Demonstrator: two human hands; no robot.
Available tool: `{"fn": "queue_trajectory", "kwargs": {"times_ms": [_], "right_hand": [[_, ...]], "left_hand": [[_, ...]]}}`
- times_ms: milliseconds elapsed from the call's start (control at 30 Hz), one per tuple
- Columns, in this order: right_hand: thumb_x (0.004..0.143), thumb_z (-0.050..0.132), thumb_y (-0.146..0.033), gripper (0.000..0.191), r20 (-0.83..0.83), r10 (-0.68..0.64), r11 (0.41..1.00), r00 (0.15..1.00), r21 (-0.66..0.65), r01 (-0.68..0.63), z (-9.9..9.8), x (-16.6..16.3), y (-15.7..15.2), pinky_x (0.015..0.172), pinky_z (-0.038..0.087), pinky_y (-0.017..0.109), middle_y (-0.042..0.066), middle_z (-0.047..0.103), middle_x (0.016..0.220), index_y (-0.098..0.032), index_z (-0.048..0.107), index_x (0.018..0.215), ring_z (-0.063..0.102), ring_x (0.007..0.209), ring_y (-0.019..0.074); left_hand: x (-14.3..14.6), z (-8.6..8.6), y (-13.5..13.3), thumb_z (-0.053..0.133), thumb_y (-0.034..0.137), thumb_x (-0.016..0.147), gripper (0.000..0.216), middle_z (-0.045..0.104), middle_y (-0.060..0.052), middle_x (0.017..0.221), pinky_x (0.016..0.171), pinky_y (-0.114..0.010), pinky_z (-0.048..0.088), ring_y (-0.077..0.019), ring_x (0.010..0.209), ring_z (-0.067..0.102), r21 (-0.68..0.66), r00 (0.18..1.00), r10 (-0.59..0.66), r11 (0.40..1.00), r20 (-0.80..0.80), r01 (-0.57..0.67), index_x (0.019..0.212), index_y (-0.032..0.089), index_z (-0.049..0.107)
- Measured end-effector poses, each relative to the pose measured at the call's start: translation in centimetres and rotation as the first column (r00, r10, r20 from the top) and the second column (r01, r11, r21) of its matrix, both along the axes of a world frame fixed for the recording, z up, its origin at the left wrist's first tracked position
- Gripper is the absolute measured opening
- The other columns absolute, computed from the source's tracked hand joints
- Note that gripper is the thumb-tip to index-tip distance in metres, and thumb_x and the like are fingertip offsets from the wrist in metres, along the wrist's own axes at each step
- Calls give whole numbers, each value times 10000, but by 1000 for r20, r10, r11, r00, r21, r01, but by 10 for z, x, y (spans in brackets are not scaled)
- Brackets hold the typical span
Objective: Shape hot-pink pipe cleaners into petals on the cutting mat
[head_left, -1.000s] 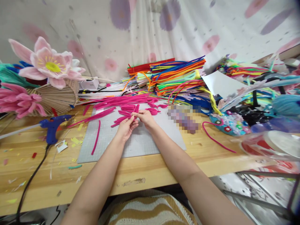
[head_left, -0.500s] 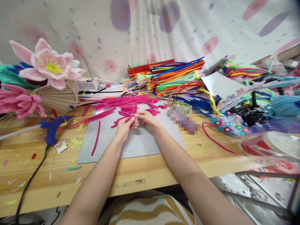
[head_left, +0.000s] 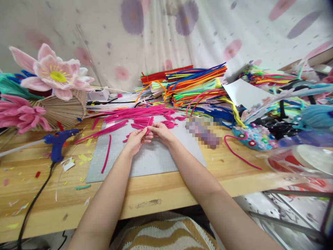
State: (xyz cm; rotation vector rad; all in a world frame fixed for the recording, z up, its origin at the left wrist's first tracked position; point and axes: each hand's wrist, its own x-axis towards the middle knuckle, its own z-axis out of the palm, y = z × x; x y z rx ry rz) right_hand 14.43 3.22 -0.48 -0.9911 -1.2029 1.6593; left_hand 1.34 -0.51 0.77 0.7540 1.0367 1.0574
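Above a grey cutting mat (head_left: 156, 159), both hands meet at a short magenta pipe cleaner piece (head_left: 150, 121) that sticks up between the fingertips. My left hand (head_left: 137, 139) pinches its lower end with thumb and fingers. From the other side, my right hand (head_left: 162, 132) grips the same piece near its base. Behind the hands lie several cut magenta pipe cleaners (head_left: 139, 123), partly hidden by the fingers. Small magenta petal shapes (head_left: 169, 124) rest just beyond my right hand. A single magenta pipe cleaner (head_left: 106, 153) lies on the mat left of my left hand.
A blue glue gun (head_left: 59, 143) with a black cord lies at left, near a pink fuzzy flower (head_left: 57, 74). Bundles of coloured pipe cleaners (head_left: 197, 85) are stacked at the back. A blurred-out patch (head_left: 204, 133) and a clear plastic-wrapped tub (head_left: 304, 159) are on the right.
My left hand has shifted slightly left and turned a little around the magenta piece, which now leans slightly more to the right. My right hand has barely moved.
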Motion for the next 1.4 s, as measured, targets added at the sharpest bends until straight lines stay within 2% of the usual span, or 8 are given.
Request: {"fn": "queue_trajectory", "kwargs": {"times_ms": [233, 367, 633, 833, 967, 1100, 1233, 1400], "right_hand": [[541, 731, -416, 392, -30, -58, 998, 998, 0, 58, -1, -1, 3, 387, 174, 197, -89, 341, 415, -163, 432, 527, 257, 377, 21], [550, 728, -383, 352, -153, -8, 1000, 988, -26, 5, 4, -4, 0, 389, 150, 197, -90, 343, 439, -158, 458, 571, 231, 389, 19], [621, 696, -305, 307, -352, -79, 991, 933, -132, 34, 9, -9, -5, 390, 158, 189, -92, 301, 446, -166, 425, 583, 211, 400, 25], [642, 684, -287, 244, -366, -119, 987, 923, -148, 69, 12, -6, -6, 403, 247, 174, -68, 415, 489, -162, 476, 618, 332, 419, 33], [607, 710, -289, 253, -362, -180, 982, 915, -116, 147, 12, -4, -6, 468, 334, 177, -51, 491, 560, -167, 493, 649, 425, 482, 45], [551, 732, -343, 302, -268, -148, 989, 952, -20, 148, 7, -2, -3, 446, 265, 189, -55, 467, 535, -158, 501, 611, 340, 452, 34], [538, 718, -378, 321, -127, -126, 990, 984, 52, 133, 2, -2, 1, 445, 183, 207, -75, 407, 498, -156, 491, 584, 241, 439, 29], [514, 714, -396, 342, -51, -112, 991, 992, 67, 115, 5, -2, 0, 464, 171, 220, -74, 405, 494, -154, 478, 559, 268, 454, 35]], "left_hand": [[-3, 4, 4, 709, 324, 604, 269, 615, 0, 637, 477, -231, 506, -117, 574, 598, 221, 976, 125, 972, -176, -85, 751, 133, 589], [-4, 13, 9, 719, 327, 564, 267, 567, 21, 569, 448, -226, 486, -85, 489, 519, 234, 975, 136, 968, -174, -93, 679, 135, 575], [7, 18, 13, 678, 234, 630, 163, 510, 39, 531, 433, -176, 468, -46, 434, 458, 67, 993, 104, 992, 50, -108, 652, 141, 546], [19, 29, 11, 498, 182, 818, 182, 435, 40, 490, 395, -107, 409, -19, 380, 392, -235, 954, 9, 970, 298, 65, 648, 148, 551], [22, 28, 11, 451, 217, 862, 269, 407, 42, 458, 399, -102, 414, -16, 375, 397, -332, 927, -26, 930, 374, 160, 617, 143, 536], [15, 24, 10, 526, 234, 822, 198, 536, 11, 544, 437, -150, 466, -44, 445, 522, -290, 990, -17, 955, 141, 58, 663, 126, 574], [5, 30, 6, 714, 242, 643, 179, 622, -8, 636, 459, -214, 491, -126, 554, 618, 18, 972, 121, 993, -201, -120, 706, 130, 589], [3, 30, 3, 796, 243, 497, 291, 661, -57, 635, 573, -251, 513, -160, 622, 642, 92, 961, 79, 994, -263, -57, 698, 96, 645]]}}
